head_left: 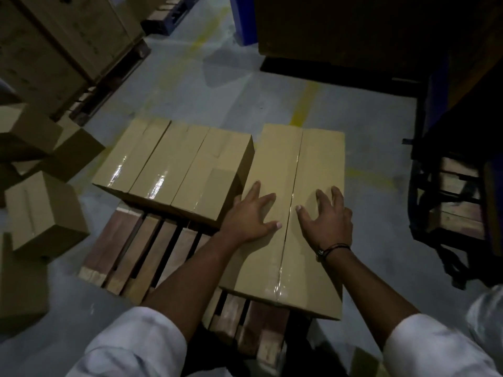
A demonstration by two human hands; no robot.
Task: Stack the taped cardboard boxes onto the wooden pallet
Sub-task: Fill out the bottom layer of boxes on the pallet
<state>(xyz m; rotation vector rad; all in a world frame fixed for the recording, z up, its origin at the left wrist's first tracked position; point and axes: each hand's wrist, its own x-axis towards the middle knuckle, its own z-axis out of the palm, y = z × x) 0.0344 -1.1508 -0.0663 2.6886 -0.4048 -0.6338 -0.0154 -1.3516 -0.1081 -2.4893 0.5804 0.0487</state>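
A long taped cardboard box [313, 164] lies on the right side of the wooden pallet [136, 251]. My left hand [250, 213] rests flat on its top, left of the tape seam, fingers spread. My right hand [326, 216] hovers or touches the top right of the seam, fingers spread and slightly bent. Three narrower taped boxes [174, 161] sit side by side on the pallet's far left part. The pallet's near left slats are bare.
Loose brown boxes [43, 210] lie on the floor at left. Stacked large cartons [54, 42] stand at the back left, another large carton [353, 28] at the back. A dark metal frame [449, 202] with wood stands at right. Grey floor surrounds the pallet.
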